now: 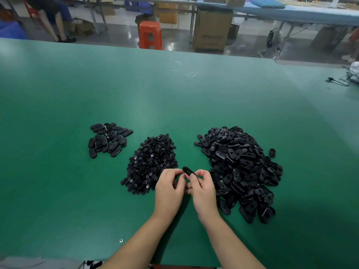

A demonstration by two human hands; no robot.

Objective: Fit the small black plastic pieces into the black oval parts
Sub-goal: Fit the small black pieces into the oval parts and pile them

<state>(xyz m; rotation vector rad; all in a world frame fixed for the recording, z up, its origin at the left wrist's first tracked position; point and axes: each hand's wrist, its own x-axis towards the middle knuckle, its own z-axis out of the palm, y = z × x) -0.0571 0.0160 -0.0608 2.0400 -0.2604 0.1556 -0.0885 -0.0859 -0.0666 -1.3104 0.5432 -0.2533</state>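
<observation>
Evenly lit from overhead, moderately bright. Pale sheen across the green table (174, 90) toward 12 o'clock; darker toward 6 and 8. Soft shadow under the hands at 6. Glossy glints on the black pile (240, 171) at 3. Wide-angle bending at the edges. Background at 12 slightly soft and hazy.

You have three heaps on the table (58, 94): a left group (109, 139) of roughly two dozen ovals, a middle heap (150, 164) of small pieces too many to count, and a right heap (240, 171) of ovals, likewise uncountable. One oval (188, 171) sits between your two hands (169, 188) (202, 188). One stool (150, 34) stands beyond.
</observation>
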